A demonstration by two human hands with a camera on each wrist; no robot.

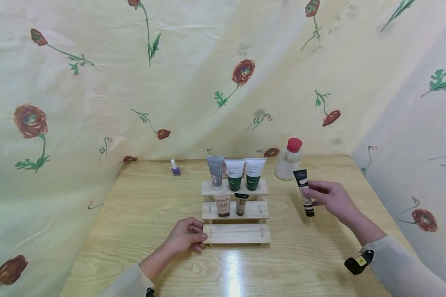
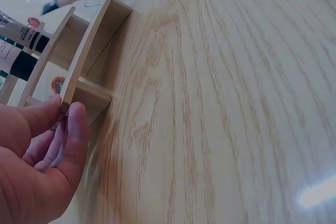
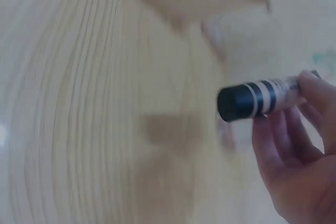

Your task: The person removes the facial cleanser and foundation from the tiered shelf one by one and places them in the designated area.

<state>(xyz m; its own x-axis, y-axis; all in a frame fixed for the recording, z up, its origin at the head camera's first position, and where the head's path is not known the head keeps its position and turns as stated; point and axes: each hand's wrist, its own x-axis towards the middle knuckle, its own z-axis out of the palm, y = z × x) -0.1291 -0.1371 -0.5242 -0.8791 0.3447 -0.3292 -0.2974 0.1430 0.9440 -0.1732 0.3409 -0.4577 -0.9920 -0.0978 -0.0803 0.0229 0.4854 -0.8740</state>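
My left hand (image 1: 187,236) pinches the left end of the lowest step of a small three-step wooden rack (image 1: 236,234), thumb on top and fingers beneath in the left wrist view. To the right of the rack, my right hand (image 1: 332,200) holds a slim pink-and-black cosmetic tube (image 1: 304,194) above the table, black striped cap downward. On the rack's top step stand a grey-blue tube (image 1: 215,173) and two white-and-green tubes (image 1: 234,175). The middle step carries a pink tube (image 1: 223,205) and a small dark-capped tube (image 1: 240,205). Nothing stands on the lowest step.
Behind the right hand stands a clear bottle with a red cap (image 1: 289,160). A purple nail polish bottle (image 1: 176,168) with a white cap is at the back left. Flowered cloth (image 1: 193,82) hangs behind the wooden table (image 1: 148,198).
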